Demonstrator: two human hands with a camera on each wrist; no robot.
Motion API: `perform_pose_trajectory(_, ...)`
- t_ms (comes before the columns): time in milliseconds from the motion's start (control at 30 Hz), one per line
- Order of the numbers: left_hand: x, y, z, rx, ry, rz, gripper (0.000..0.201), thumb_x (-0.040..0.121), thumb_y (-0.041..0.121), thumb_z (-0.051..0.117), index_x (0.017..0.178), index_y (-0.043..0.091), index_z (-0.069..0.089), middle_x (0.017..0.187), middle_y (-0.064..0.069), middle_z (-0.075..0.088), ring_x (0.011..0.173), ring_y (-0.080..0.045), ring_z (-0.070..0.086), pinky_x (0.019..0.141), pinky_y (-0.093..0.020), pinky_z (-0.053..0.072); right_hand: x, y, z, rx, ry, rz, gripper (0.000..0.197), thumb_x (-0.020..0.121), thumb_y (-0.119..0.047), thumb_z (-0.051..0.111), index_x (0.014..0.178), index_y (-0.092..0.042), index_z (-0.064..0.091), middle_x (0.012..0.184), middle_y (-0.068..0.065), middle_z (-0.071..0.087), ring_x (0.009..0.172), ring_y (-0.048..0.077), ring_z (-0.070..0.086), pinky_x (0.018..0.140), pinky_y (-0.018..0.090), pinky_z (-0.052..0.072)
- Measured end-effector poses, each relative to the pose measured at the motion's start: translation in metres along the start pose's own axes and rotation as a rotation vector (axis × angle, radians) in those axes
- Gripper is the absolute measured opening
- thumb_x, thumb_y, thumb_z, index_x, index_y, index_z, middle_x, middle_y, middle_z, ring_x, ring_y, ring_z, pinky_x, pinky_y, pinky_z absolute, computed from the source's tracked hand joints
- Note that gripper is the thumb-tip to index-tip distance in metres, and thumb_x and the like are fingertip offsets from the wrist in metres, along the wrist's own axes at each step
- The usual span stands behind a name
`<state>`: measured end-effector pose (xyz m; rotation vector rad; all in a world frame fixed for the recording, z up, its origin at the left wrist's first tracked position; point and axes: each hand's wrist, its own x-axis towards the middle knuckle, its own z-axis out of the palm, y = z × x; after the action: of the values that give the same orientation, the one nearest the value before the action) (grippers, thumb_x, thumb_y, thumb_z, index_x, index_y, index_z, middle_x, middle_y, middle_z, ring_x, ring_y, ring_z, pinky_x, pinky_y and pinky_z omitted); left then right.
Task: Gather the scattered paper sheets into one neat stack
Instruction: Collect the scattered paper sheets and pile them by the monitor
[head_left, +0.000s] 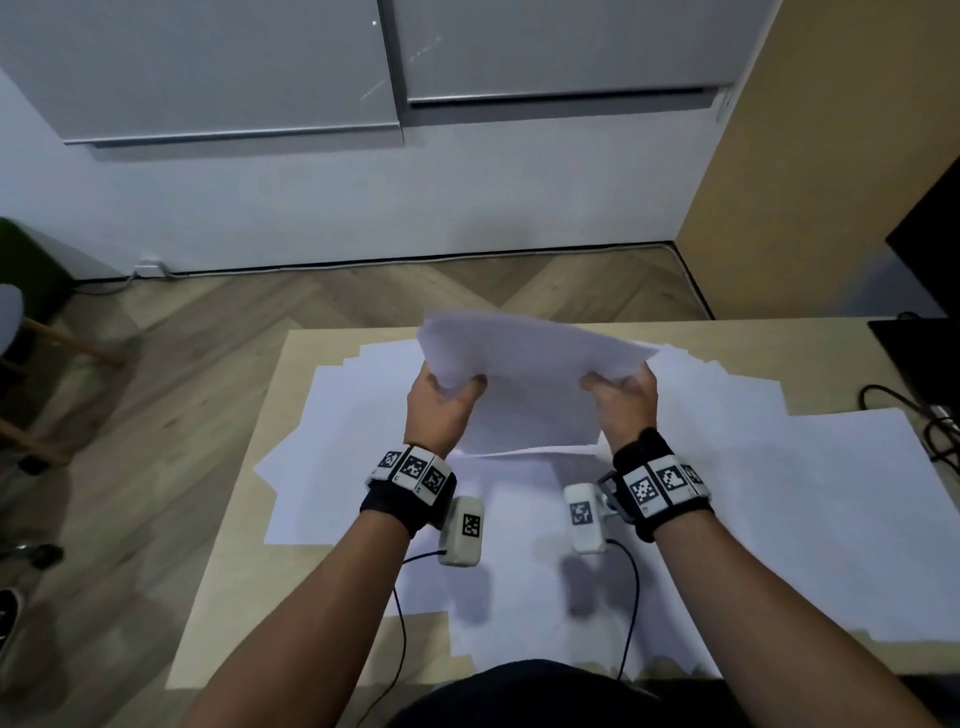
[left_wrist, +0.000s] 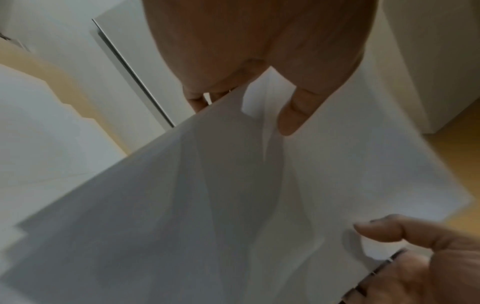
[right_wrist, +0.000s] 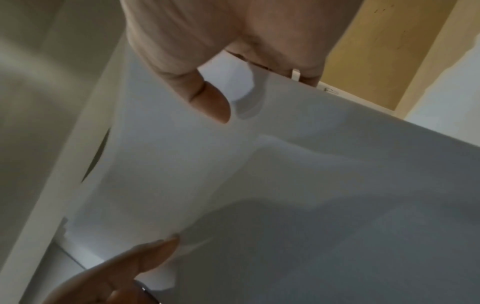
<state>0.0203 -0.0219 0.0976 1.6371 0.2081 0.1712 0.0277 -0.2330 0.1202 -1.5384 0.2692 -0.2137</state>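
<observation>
Both hands hold a bundle of white paper sheets (head_left: 530, 379) up above the table, its lower edge hanging near the sheets below. My left hand (head_left: 441, 397) grips the bundle's left side, thumb on the near face and fingers behind. My right hand (head_left: 621, 397) grips the right side the same way. Close up, the left wrist view shows the bundle (left_wrist: 233, 195) under the left thumb, and the right wrist view shows the bundle (right_wrist: 285, 185) under the right thumb. Several more loose sheets (head_left: 779, 493) lie spread and overlapping across the table (head_left: 244, 571).
Black cables (head_left: 914, 415) and a dark device (head_left: 919, 353) sit at the table's right edge. A wooden chair leg (head_left: 62, 343) stands on the floor at the left. Grey cabinet doors (head_left: 234, 67) hang on the wall ahead. Thin cables (head_left: 400, 623) trail from my wrist cameras.
</observation>
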Motion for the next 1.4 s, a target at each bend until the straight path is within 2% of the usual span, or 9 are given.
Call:
perform_pose_trajectory(100, 0.001, 0.005, 0.003, 0.000, -0.002, 0.032, 0.031, 0.074, 0.023, 0.070, 0.103, 0.030, 0.061, 0.103, 0.000, 0.072, 0.097, -0.018, 0.069, 0.086, -0.037, 0.056, 0.003, -0.001, -0.001, -0.022, 0.021, -0.024, 0.031, 0.072, 0.002, 0.066, 0.093, -0.020, 0.064, 0.089, -0.005, 0.072, 0.080, 0.011, 0.068, 0.073, 0.022, 0.054)
perform_pose_trajectory(300, -0.004, 0.004, 0.013, -0.017, -0.014, -0.005, 0.031, 0.072, 0.016, 0.067, 0.099, 0.031, 0.064, 0.099, 0.000, 0.071, 0.096, -0.024, 0.067, 0.088, -0.046, 0.056, 0.004, 0.009, 0.001, -0.071, 0.045, 0.060, 0.021, 0.077, -0.005, 0.070, 0.091, -0.020, 0.065, 0.091, -0.006, 0.073, 0.090, 0.019, 0.070, 0.081, 0.031, 0.054)
perform_pose_trajectory(433, -0.004, 0.009, 0.008, -0.013, 0.014, 0.034, 0.042, 0.073, 0.018, 0.070, 0.113, 0.028, 0.060, 0.105, 0.005, 0.071, 0.098, -0.015, 0.067, 0.086, -0.035, 0.056, 0.003, -0.004, -0.004, -0.060, 0.060, -0.029, 0.033, 0.079, -0.001, 0.065, 0.108, -0.016, 0.061, 0.098, -0.003, 0.071, 0.085, 0.007, 0.067, 0.076, 0.020, 0.053)
perform_pose_trajectory(533, -0.002, 0.003, 0.004, 0.021, 0.030, 0.000, 0.038, 0.072, 0.024, 0.072, 0.106, 0.028, 0.056, 0.100, 0.003, 0.070, 0.094, -0.016, 0.067, 0.086, -0.041, 0.056, 0.006, -0.003, -0.008, -0.116, 0.039, -0.021, 0.028, 0.077, -0.006, 0.066, 0.103, -0.015, 0.060, 0.096, 0.005, 0.071, 0.087, 0.019, 0.067, 0.081, 0.032, 0.054)
perform_pose_trajectory(733, -0.005, -0.009, 0.009, 0.062, 0.016, -0.079, 0.033, 0.082, 0.021, 0.063, 0.114, 0.026, 0.058, 0.108, 0.003, 0.070, 0.102, -0.017, 0.066, 0.096, -0.048, 0.051, 0.015, 0.011, -0.006, -0.186, -0.022, 0.137, 0.031, 0.064, -0.022, 0.069, 0.095, -0.017, 0.068, 0.090, -0.002, 0.074, 0.089, 0.020, 0.069, 0.089, 0.043, 0.055)
perform_pose_trajectory(867, -0.004, 0.004, 0.008, 0.035, 0.010, -0.038, 0.032, 0.081, 0.023, 0.061, 0.111, 0.035, 0.058, 0.109, 0.004, 0.070, 0.105, -0.020, 0.065, 0.096, -0.048, 0.051, 0.013, -0.001, -0.005, -0.121, 0.024, 0.059, 0.019, 0.077, -0.003, 0.064, 0.092, -0.015, 0.067, 0.083, -0.006, 0.071, 0.079, 0.010, 0.065, 0.075, 0.030, 0.050)
perform_pose_trajectory(1000, -0.001, 0.023, 0.009, -0.043, 0.026, 0.066, 0.033, 0.084, 0.017, 0.061, 0.116, 0.024, 0.057, 0.109, -0.002, 0.068, 0.102, -0.021, 0.065, 0.089, -0.039, 0.053, 0.012, -0.009, -0.005, -0.018, 0.081, -0.048, 0.030, 0.072, -0.011, 0.063, 0.102, -0.013, 0.068, 0.094, 0.001, 0.072, 0.086, 0.013, 0.067, 0.075, 0.025, 0.053)
perform_pose_trajectory(1200, -0.002, -0.002, 0.013, -0.001, 0.001, -0.100, 0.041, 0.074, 0.018, 0.062, 0.115, 0.023, 0.059, 0.108, -0.001, 0.070, 0.104, -0.022, 0.065, 0.096, -0.051, 0.051, 0.012, 0.020, -0.001, -0.099, 0.056, 0.087, 0.027, 0.083, -0.001, 0.061, 0.109, -0.006, 0.064, 0.096, 0.003, 0.069, 0.088, 0.020, 0.063, 0.073, 0.025, 0.047)
perform_pose_trajectory(1400, 0.003, -0.004, 0.006, 0.013, -0.048, -0.124, 0.035, 0.076, 0.018, 0.062, 0.107, 0.033, 0.061, 0.107, -0.001, 0.070, 0.102, -0.024, 0.065, 0.088, -0.040, 0.053, 0.014, 0.024, -0.004, -0.128, 0.088, 0.045, 0.018, 0.080, -0.010, 0.058, 0.098, -0.010, 0.062, 0.090, 0.004, 0.068, 0.078, 0.017, 0.059, 0.068, 0.028, 0.045)
